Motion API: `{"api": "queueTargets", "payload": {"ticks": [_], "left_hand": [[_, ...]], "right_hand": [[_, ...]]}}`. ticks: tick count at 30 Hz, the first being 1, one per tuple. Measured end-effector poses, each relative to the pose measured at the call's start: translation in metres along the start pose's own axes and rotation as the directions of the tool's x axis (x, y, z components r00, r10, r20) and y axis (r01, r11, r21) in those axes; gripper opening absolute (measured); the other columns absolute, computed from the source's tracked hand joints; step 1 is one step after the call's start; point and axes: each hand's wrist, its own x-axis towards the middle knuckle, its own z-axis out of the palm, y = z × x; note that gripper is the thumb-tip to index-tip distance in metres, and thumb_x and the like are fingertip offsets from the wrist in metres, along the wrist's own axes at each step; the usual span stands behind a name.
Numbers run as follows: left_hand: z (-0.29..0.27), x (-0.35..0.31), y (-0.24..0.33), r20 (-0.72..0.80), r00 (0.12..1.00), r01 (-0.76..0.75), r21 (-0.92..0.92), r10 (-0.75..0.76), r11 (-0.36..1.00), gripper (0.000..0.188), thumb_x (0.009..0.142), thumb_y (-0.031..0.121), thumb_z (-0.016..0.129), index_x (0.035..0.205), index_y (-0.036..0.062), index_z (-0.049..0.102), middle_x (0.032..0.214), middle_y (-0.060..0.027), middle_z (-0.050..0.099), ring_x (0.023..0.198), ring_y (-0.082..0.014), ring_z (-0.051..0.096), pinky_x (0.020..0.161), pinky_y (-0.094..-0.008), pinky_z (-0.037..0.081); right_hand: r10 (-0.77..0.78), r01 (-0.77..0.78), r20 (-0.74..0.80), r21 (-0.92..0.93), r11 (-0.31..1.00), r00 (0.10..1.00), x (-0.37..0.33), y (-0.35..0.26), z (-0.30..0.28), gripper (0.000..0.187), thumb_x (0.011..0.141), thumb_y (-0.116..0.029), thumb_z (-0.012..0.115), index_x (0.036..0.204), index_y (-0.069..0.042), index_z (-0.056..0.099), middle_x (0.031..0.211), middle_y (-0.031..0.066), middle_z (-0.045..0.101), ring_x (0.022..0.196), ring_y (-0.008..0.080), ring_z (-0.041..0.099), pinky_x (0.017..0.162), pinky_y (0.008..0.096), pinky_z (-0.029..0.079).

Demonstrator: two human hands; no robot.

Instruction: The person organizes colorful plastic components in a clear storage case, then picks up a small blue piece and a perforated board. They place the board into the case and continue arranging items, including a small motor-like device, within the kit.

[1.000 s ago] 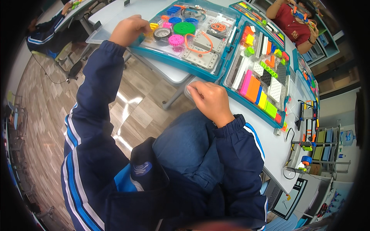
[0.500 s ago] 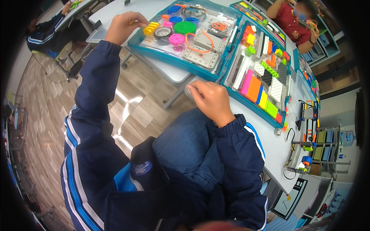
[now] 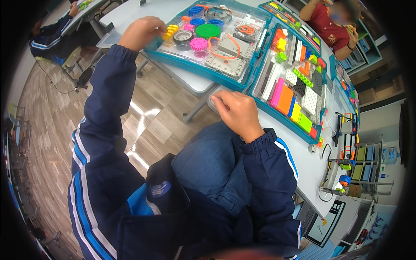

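Observation:
My left hand (image 3: 144,33) reaches over the left corner of a teal-edged parts case (image 3: 197,73). Its thumb and fingers are pinched together at a yellow toothed plastic piece (image 3: 170,31), which looks slightly tilted. Close to that piece lie a black wheel with a grey hub (image 3: 183,37), a pink gear (image 3: 199,44) and a green gear (image 3: 208,30). My right hand (image 3: 238,115) is curled at the near table edge, just in front of the case. The undersides of its fingers are hidden, so anything inside stays out of sight.
The case's other half (image 3: 286,93) holds coloured bars and plates. Grey electronic blocks (image 3: 226,60) and an orange band (image 3: 239,51) lie in the left half. A laptop (image 3: 325,225) stands at the lower right. Across the table sits a person in a red shirt (image 3: 325,27).
My left fingertips have dropped slightly onto the yellow toothed piece, which has tipped a little. My right hand stays put. The person across has shifted their hand slightly.

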Motion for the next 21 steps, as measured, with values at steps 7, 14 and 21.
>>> {"api": "queueTargets", "payload": {"ticks": [7, 14, 21], "left_hand": [[-0.0007, 0.0047, 0.0081, 0.070, 0.997, 0.028, 0.101, -0.036, 0.995, 0.014, 0.082, -0.003, 0.066, 0.094, 0.0027, 0.064, 0.089, -0.0094, 0.066, 0.083, -0.0269, 0.067, 0.073, -0.0339, 0.053], [-0.0006, 0.0038, 0.0061, 0.011, 0.999, 0.044, 0.071, -0.045, 0.996, 0.013, 0.081, -0.003, 0.067, 0.092, 0.0023, 0.064, 0.089, -0.0100, 0.066, 0.081, -0.0289, 0.066, 0.071, -0.0348, 0.052], [0.0020, 0.0038, 0.0033, 0.019, 0.999, 0.048, 0.037, -0.048, 0.998, 0.012, 0.081, -0.004, 0.067, 0.091, 0.0008, 0.064, 0.090, -0.0112, 0.066, 0.081, -0.0283, 0.066, 0.072, -0.0340, 0.052]], "right_hand": [[0.012, -0.012, -0.003, 0.014, 1.000, 1.000, -0.0010, 0.0001, 0.0009, 0.013, 0.088, -0.016, 0.067, 0.079, -0.007, 0.065, 0.066, 0.0093, 0.064, 0.062, 0.0271, 0.064, 0.054, 0.0384, 0.049], [0.012, -0.012, 0.003, 0.004, 1.000, 1.000, 0.0003, -0.0011, -0.0001, 0.015, 0.088, -0.017, 0.066, 0.078, -0.007, 0.064, 0.065, 0.0096, 0.063, 0.062, 0.0278, 0.064, 0.054, 0.0395, 0.049], [0.011, -0.011, -0.003, 0.012, 1.000, 1.000, 0.0004, 0.0002, 0.0001, 0.015, 0.088, -0.017, 0.066, 0.077, -0.007, 0.064, 0.064, 0.0101, 0.062, 0.061, 0.0280, 0.063, 0.054, 0.0394, 0.049]]}}
